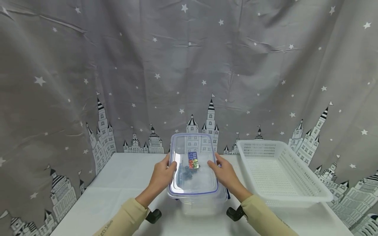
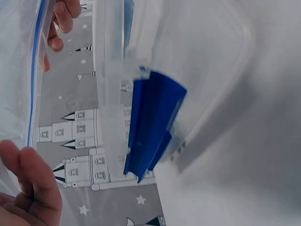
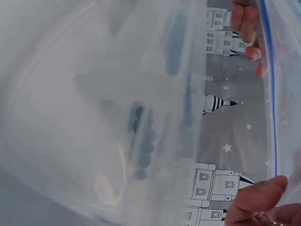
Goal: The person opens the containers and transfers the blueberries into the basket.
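Observation:
A clear plastic lid [image 1: 203, 178] with a blue seal and a small printed sticker [image 1: 193, 160] is held up over a clear plastic container [image 1: 203, 208]. My left hand [image 1: 162, 172] grips the lid's left edge, thumb on top. On the opposite edge my right hand [image 1: 225, 172] pinches it the same way. Both wrist views show a gap between lid and container. A blue clip [image 2: 153, 125] hangs at the container's side in the left wrist view. Through the wall, dark bluish round shapes [image 3: 142, 150] appear inside, too blurred to identify.
A white perforated basket [image 1: 295, 196] stands to the right on the white table [image 1: 118, 177]. Behind the table hangs a grey curtain [image 1: 177, 65] printed with stars and castles.

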Tool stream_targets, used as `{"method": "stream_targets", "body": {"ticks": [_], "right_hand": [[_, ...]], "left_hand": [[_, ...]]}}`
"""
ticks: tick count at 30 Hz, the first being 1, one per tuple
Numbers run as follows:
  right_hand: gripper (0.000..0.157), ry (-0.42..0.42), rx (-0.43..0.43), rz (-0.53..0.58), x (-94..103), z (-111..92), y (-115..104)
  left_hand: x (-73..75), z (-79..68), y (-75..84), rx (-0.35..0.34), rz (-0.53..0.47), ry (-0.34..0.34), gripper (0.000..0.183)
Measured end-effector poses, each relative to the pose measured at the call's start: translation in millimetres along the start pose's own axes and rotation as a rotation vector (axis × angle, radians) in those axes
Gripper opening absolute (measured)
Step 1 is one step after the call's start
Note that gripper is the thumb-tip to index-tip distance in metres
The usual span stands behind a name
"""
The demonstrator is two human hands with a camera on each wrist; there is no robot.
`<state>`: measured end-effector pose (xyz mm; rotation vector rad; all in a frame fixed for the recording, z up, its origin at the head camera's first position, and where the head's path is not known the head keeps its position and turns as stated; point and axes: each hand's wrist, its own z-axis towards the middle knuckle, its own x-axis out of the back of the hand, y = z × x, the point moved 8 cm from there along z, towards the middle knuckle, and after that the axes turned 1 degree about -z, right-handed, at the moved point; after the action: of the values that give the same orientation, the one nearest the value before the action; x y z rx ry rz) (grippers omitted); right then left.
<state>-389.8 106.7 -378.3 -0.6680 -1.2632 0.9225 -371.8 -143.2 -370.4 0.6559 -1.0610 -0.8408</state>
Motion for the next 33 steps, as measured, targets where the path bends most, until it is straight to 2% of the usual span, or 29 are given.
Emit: {"method": "stream_targets", "body": {"ticks": [4, 8, 14, 17, 20, 27, 33], "right_hand": [[0.072, -0.077, -0.038, 0.071, -8.6, 0.5, -3.8], [0.074, -0.145, -0.066, 0.117, -17.8, 2.7, -6.8], [0.085, -0.285, -0.118, 0.189, -37.8, 4.3, -9.2], [0.090, -0.291, -0.126, 0.213, -42.1, 6.1, -11.2], [0.091, -0.270, -0.134, 0.221, -42.9, 8.2, -14.8], [0.089, -0.288, -0.128, 0.272, -59.3, 10.4, -24.6], [0.081, -0.299, -0.111, 0.347, -74.5, 8.7, -31.0]], "left_hand": [[6.7, 0.6, -4.4, 0.025, 0.037, 0.014, 0.056], [11.0, 2.2, -9.5, 0.057, 0.068, -0.008, 0.064], [21.4, 4.6, -19.2, 0.087, 0.114, -0.026, 0.062], [24.7, 7.6, -25.9, 0.120, 0.067, -0.033, 0.062], [29.9, 11.0, -30.1, 0.139, -0.025, -0.025, 0.062], [50.4, 13.1, -42.0, 0.182, -0.212, 0.018, 0.062], [65.2, 13.1, -52.1, 0.229, -0.240, 0.043, 0.063]]}}
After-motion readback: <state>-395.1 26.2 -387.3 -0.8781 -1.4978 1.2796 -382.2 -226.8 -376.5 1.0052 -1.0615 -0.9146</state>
